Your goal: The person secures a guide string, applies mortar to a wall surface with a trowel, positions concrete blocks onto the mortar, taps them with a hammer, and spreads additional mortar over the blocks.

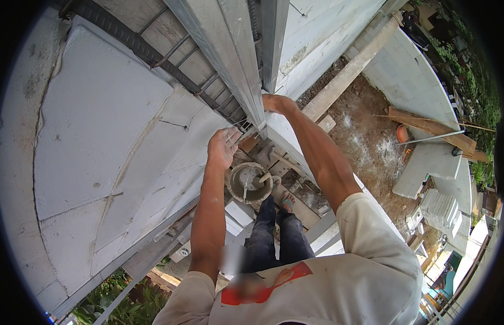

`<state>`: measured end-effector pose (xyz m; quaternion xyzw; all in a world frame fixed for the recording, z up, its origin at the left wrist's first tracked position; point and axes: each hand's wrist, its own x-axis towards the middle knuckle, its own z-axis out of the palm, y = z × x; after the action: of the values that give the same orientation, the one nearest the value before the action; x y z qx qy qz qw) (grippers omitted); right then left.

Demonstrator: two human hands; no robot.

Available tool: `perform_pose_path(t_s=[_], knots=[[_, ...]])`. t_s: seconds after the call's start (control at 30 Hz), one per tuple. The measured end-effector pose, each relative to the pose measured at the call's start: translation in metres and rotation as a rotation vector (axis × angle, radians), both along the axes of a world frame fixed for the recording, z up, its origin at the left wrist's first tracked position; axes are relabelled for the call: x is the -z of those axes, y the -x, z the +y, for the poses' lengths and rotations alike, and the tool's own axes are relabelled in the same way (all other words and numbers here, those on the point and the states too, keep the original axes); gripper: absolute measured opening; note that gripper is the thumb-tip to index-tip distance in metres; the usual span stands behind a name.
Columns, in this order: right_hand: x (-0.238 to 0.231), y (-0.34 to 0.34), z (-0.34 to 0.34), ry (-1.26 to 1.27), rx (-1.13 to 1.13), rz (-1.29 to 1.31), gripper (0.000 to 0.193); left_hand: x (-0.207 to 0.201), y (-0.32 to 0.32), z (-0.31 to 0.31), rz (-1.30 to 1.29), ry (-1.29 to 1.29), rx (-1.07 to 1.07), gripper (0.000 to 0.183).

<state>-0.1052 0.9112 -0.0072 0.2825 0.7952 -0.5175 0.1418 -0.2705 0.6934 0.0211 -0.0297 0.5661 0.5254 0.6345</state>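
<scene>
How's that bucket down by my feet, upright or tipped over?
Upright. The bucket's round mouth faces up toward the head camera, giving a view down into it. How full it is, I cannot tell.

Brown board [432, 128], orange container [402, 134] (beside it), foliage [452, 60]

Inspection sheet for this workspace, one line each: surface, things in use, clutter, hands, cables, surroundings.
Surface: planks underfoot, dusty.
Things: grey post; rebar to its left; bucket below, a tool inside.
Clutter: boards and orange container at right; stacked blocks.
Hands: left hand open near the rebar, contact unclear; right hand at the post, fingers hidden.
Cables: nothing seen; only a thin wire at the left wall.
Surroundings: dirt ground at right, greenery lower left.
</scene>
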Motion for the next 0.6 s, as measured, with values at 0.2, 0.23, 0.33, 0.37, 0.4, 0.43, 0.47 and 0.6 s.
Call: perform_pose_path(t_s=[0.2,0.23,0.33,0.37,0.4,0.43,0.47,0.6], knots=[[-0.01,0.008,-0.007,0.099,0.128,0.115,0.036,0.001,0.012,0.01,-0.081,-0.058,-0.084,0.012],[-0.007,-0.005,-0.008,0.221,0.338,0.211,0.034,0.002,0.007,0.012,-0.095,-0.058,-0.068,0.012],[-0.04,0.004,-0.049,0.505,0.865,0.272,0.028,0.001,0.033,-0.016,0.066,-0.044,-0.046,0.017],[-0.049,-0.008,-0.058,0.525,0.977,0.367,0.024,0.001,0.034,-0.023,0.152,0.003,0.006,0.023],[-0.054,-0.027,-0.068,0.537,1.093,0.46,0.024,0.001,0.028,-0.027,0.23,0.048,0.062,0.03],[-0.05,-0.048,-0.085,0.552,1.115,0.522,0.024,0.0,0.015,-0.031,0.218,0.047,0.069,0.03],[-0.044,-0.071,-0.105,0.56,1.139,0.584,0.025,-0.004,-0.005,-0.034,0.264,0.122,0.112,0.038],[-0.054,-0.098,-0.227,0.638,1.253,0.743,0.027,-0.003,-0.052,-0.038,0.072,0.14,0.163,0.048]])
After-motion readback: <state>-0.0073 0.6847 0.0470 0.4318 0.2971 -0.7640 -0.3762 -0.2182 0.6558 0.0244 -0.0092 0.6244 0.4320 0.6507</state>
